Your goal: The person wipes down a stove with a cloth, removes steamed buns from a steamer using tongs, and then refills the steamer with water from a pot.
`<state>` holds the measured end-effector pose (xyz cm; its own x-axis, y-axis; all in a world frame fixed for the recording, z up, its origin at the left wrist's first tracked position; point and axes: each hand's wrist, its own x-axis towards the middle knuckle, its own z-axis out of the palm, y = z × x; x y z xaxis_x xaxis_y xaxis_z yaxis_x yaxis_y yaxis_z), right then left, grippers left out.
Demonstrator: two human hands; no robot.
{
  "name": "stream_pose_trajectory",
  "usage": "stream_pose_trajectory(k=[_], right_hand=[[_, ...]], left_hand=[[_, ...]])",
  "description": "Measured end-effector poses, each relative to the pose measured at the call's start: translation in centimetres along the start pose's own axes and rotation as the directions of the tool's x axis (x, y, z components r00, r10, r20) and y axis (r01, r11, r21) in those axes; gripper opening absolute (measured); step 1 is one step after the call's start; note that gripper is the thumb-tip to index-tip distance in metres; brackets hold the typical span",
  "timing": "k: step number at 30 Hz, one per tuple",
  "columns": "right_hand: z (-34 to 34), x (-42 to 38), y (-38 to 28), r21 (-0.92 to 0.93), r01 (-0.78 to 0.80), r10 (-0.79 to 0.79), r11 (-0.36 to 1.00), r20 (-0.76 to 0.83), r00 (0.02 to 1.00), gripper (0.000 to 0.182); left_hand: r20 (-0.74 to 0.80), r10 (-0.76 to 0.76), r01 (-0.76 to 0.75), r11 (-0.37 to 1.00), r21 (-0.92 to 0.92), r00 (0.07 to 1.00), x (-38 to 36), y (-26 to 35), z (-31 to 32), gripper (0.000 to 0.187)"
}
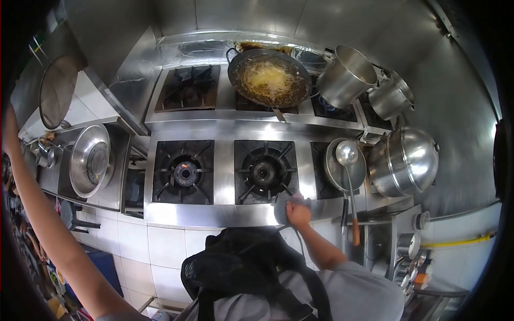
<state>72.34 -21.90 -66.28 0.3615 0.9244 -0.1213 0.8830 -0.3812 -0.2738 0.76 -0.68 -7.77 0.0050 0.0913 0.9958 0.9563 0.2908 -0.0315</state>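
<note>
My right hand (299, 212) is closed on a grey cloth (282, 208) at the front edge of the steel stove (225, 214), just below the middle front burner (263, 172). My left arm reaches up along the left side, and my left hand (9, 128) is at the dark image edge, its fingers hidden. Near it a round mesh strainer (58, 92) hangs at the upper left. On the back row a black wok (270, 77) holds bubbling yellowish oil.
Tall steel pots (348, 77) stand at the back right. A ladle (347, 154) rests across a pan (332, 171), beside a domed steel pot (406, 160). Metal bowls (80, 160) sit on the left counter. Small pans (409, 245) are at the lower right.
</note>
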Motion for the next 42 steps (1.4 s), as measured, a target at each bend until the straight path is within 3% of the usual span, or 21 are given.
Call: stream_pose_trajectory(k=[5, 7, 8, 10, 11, 13, 19, 20, 21, 22, 23, 24, 25, 26, 30, 32, 33, 35, 36, 40, 42], right_hand=[[0.1, -0.1, 0.2, 0.002, -0.005, 0.005, 1.0, -0.005, 1.0, 0.053], [0.3, 0.0, 0.4, 0.001, -0.001, 0.001, 1.0, 0.003, 1.0, 0.053], [0.2, 0.0, 0.3, -0.004, 0.003, -0.003, 1.0, 0.008, 1.0, 0.053], [-0.2, 0.0, 0.0, -0.027, -0.01, 0.01, 1.0, -0.004, 1.0, 0.053], [-0.2, 0.0, 0.1, -0.034, -0.006, 0.006, 0.999, 0.0, 1.0, 0.053], [-0.1, 0.1, 0.2, -0.028, 0.005, -0.005, 1.0, -0.009, 1.0, 0.053], [-1.4, 0.0, -0.9, -0.039, 0.026, -0.026, 0.999, -0.002, 1.0, 0.054], [-1.1, 0.1, -0.6, -0.05, 0.049, -0.049, 0.998, 0.006, 0.999, 0.054], [-0.5, 0.2, -0.3, -0.054, 0.051, -0.051, 0.997, -0.007, 0.999, 0.054], [-0.1, 0.3, 0.0, -0.055, 0.051, -0.052, 0.997, -0.02, 0.998, 0.054], [-0.2, 0.3, 0.1, -0.063, 0.073, -0.074, 0.995, -0.014, 0.997, 0.054], [-0.4, 0.3, 0.0, -0.052, 0.085, -0.085, 0.995, -0.009, 0.996, 0.054], [-0.6, 0.3, 0.0, -0.04, 0.093, -0.093, 0.995, -0.006, 0.996, 0.054], [-0.5, 0.4, 0.0, -0.041, 0.085, -0.085, 0.996, 0.016, 0.996, 0.055], [-1.0, 0.4, -0.4, -0.039, 0.081, -0.078, 0.996, 0.058, 0.995, 0.054], [-0.4, 0.5, 0.1, -0.047, 0.048, -0.045, 0.998, 0.051, 0.998, 0.056], [-0.4, 0.4, 0.2, -0.047, 0.046, -0.044, 0.998, 0.051, 0.998, 0.056], [-0.4, 0.4, 0.2, -0.034, 0.034, -0.033, 0.999, 0.054, 0.998, 0.056], [-0.2, 0.5, 0.4, -0.033, 0.029, -0.028, 0.999, 0.054, 0.998, 0.056], [0.3, 1.0, 0.9, -0.062, 0.068, -0.066, 0.996, 0.039, 0.997, 0.055], [0.1, 0.5, 0.9, -0.037, 0.096, -0.096, 0.995, 0.007, 0.995, 0.056]], left_hand=[[0.023, 0.08, -0.083, 0.984, 0.156, 0.996, 0.0, -2.9, 1.7, 0.047], [-0.085, 0.361, -0.349, 0.928, 0.13, 0.929, -0.4, -5.2, 3.0, 0.044], [-0.077, 0.36, -0.348, 0.928, 0.133, 0.93, -0.4, -4.6, 3.0, 0.044], [-0.126, 0.145, -0.1, 0.945, 0.311, 0.981, 0.0, -1.8, 2.0, 0.045], [-0.119, 0.142, -0.098, 0.944, 0.316, 0.983, 0.2, -1.0, 1.3, 0.045], [0.099, 0.028, -0.048, 0.975, 0.215, 0.995, 0.5, 0.1, 0.0, 0.045], [0.141, -0.071, 0.026, 0.954, 0.3, 0.987, 0.5, 0.4, -0.3, 0.045], [0.499, -0.083, -0.357, 0.6, 0.716, 0.862, 0.9, 2.9, -2.2, 0.042], [0.502, -0.103, -0.356, 0.584, 0.73, 0.859, 0.6, 1.7, -1.7, 0.042], [0.101, 0.412, -0.357, 0.611, 0.707, 0.905, 0.6, 0.4, 0.0, 0.045], [-0.354, 0.743, -0.388, 0.621, 0.681, 0.568, 0.3, -0.7, 0.5, 0.056], [-0.339, 0.746, -0.386, 0.61, 0.692, 0.573, -0.2, 0.3, -0.9, 0.056], [-0.072, 0.314, -0.237, 0.831, 0.503, 0.947, -0.5, 3.2, -2.6, 0.06], [0.299, -0.194, 0.066, 0.919, 0.39, 0.934, -0.6, 4.8, -3.7, 0.065], [0.309, -0.175, 0.039, 0.915, 0.402, 0.935, -0.2, 4.0, -3.6, 0.064], [0.469, -0.437, 0.361, 0.899, 0.246, 0.768, 0.5, 4.1, -3.6, 0.064], [0.47, -0.436, 0.361, 0.9, 0.245, 0.768, 0.3, 4.2, -3.7, 0.064], [0.317, -0.086, -0.041, 0.927, 0.373, 0.945, -0.4, 4.8, -3.9, 0.062], [0.318, -0.083, -0.043, 0.929, 0.369, 0.944, -0.3, 5.1, -3.8, 0.062], [0.463, -0.316, 0.095, 0.893, 0.44, 0.828, 0.6, 5.1, -3.5, 0.06], [0.524, -0.357, 0.068, 0.868, 0.492, 0.773, 0.5, 3.1, -2.2, 0.059]])
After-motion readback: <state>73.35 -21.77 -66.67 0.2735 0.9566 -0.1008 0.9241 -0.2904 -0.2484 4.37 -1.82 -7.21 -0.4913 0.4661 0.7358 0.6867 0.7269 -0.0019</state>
